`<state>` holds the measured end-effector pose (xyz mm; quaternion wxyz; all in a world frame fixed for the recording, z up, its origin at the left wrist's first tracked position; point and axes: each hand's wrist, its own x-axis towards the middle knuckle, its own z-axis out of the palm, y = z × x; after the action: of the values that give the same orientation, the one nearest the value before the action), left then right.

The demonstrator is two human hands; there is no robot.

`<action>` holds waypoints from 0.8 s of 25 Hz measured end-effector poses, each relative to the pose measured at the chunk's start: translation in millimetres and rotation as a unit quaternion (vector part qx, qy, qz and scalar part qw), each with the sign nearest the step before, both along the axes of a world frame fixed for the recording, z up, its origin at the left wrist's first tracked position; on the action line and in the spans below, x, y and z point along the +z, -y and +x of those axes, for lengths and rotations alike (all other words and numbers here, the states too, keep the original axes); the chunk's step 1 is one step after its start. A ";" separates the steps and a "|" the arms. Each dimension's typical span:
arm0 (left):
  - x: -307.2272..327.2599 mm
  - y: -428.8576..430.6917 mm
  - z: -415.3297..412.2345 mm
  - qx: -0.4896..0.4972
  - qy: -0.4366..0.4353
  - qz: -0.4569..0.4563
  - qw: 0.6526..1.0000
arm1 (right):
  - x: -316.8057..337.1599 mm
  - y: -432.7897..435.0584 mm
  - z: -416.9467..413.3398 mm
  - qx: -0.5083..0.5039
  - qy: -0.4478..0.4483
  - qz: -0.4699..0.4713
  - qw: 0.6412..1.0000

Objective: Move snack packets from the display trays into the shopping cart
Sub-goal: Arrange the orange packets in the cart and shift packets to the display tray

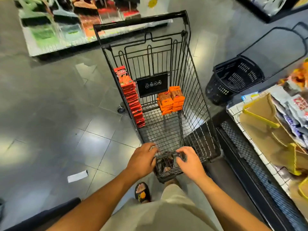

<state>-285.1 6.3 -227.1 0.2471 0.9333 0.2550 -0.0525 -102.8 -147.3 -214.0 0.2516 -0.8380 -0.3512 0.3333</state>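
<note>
A black wire shopping cart (196, 90) stands in front of me on the grey tiled floor. Inside it, a row of red snack packets (131, 97) leans along the left wall, and a stack of orange snack packets (171, 100) sits near the far end. My left hand (141, 160) and my right hand (190, 161) both grip the cart's near edge, fingers curled over the bar. At the right stands a display shelf with cardboard trays (263, 120) and silver and blue snack packets (293, 110).
A black plastic hand basket (233, 77) with a long handle sits on the floor at right, beside the shelf. A low display of green and red packets (63, 29) lies far left. A white paper slip (77, 176) is on the floor. My sandalled foot (141, 192) shows below.
</note>
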 end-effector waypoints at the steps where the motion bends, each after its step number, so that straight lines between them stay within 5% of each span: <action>1: -2.6 -9.1 9.1 0.003 -0.001 0.001 1.000 | -4.1 -12.0 9.9 0.005 -0.002 -0.009 1.000; 12: -57.4 -117.8 148.8 0.063 -0.035 -0.049 0.996 | -88.0 -188.5 179.2 0.030 -0.002 -0.142 0.989; 20: -123.9 -165.0 193.6 0.118 -0.027 -0.071 0.990 | -175.8 -340.8 271.3 0.056 0.201 -0.230 0.951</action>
<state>-91.5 171.3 -351.1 0.3100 0.8753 0.3652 -0.0659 168.5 193.4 -389.8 -0.0424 -0.9017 -0.3547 0.2435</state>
